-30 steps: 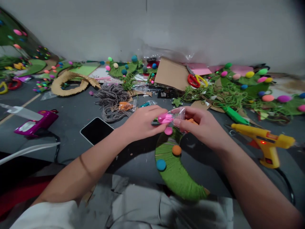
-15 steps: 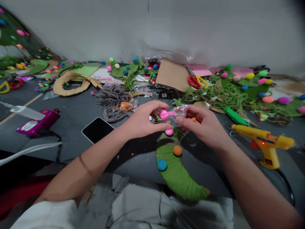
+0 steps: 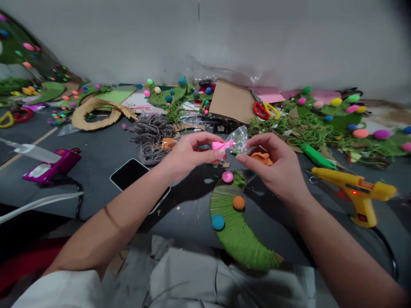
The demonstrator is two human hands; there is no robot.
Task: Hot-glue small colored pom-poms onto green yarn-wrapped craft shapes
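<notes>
Head view shows a clear plastic bag (image 3: 239, 136) between the two hands, and a lump of pink clay (image 3: 221, 146) is at its end on the left side; how much of the clay is inside the bag, I cannot tell. A second small packet (image 3: 168, 143), with orange content, lies by the grey yarn (image 3: 150, 130), partly behind the left forearm.

The left hand (image 3: 189, 152) pinches the pink clay, so this clay sits directly between thumb and fingertips, and the bag extends from it toward the other hand. The right hand (image 3: 279, 164) is curled, with thumb and forefinger close to the bag; whether this grip pinches the plastic, I cannot tell. A piece of orange clay (image 3: 262, 158) is in the curve of the right hand.

Below both hands, the green crescent (image 3: 239, 235) lies on the tabletop (image 3: 189, 214). It bears a pink ball (image 3: 227, 176) near its upper end, then an orange ball (image 3: 238, 202) and a blue ball (image 3: 218, 222).
</notes>
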